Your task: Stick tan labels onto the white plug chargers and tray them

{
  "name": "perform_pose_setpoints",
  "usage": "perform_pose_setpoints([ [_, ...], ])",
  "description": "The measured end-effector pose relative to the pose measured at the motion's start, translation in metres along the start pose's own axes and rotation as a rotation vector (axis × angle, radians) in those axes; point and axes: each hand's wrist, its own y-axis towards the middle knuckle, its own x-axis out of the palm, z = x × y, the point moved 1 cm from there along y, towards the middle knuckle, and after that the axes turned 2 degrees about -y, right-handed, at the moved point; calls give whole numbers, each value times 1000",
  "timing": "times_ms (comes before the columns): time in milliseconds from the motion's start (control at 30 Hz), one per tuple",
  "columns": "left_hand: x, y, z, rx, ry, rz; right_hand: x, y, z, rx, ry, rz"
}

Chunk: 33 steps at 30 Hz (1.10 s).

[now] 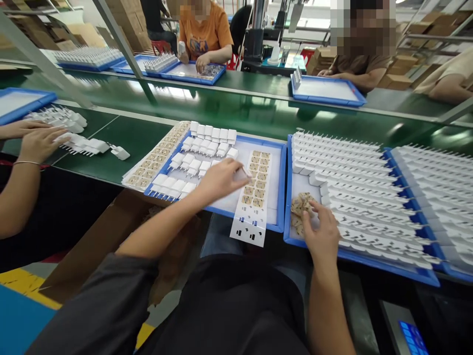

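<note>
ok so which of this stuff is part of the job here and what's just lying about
Likely in the job:
sticker sheet by the left hand
white plug adapters
blue tray beneath them
crumpled tan paper at the right hand

Likely just about:
cardboard, lower left
blue-lit keypad, lower right
white nozzle bottle, far side

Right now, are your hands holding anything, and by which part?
The left hand seems to pinch a small pale piece, too blurred to tell where. The right hand touches a crumpled tan wad at its right edge; whether it's held is unclear.
</note>
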Motion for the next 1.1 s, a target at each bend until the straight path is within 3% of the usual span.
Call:
perform_pose_setpoints([
  [167,15,126,-35,-253,226,-16,8,-8,4,-57,23,55],
  [233,26,158,-44,-308,251,-18,7,-10,5,-74,25,65],
  [333,43,182,-52,-351,282,-17,6,-10,4,-110,30,73],
  [500,60,192,-62,-360,351,18,5,-10,-1,-158,36,55],
  [767,62,182,-77,-343,420,35,5,-9,-2,-192,-8,40],
  [933,48,176,-73,-252,381,119,1,-6,-24,-272,-18,52],
  [1000,36,171,-64,-208,358,117,4,-7,-43,-324,70,-39],
  [1100,16,150,-43,-115,319,17,11,-13,-69,-431,178,-233],
])
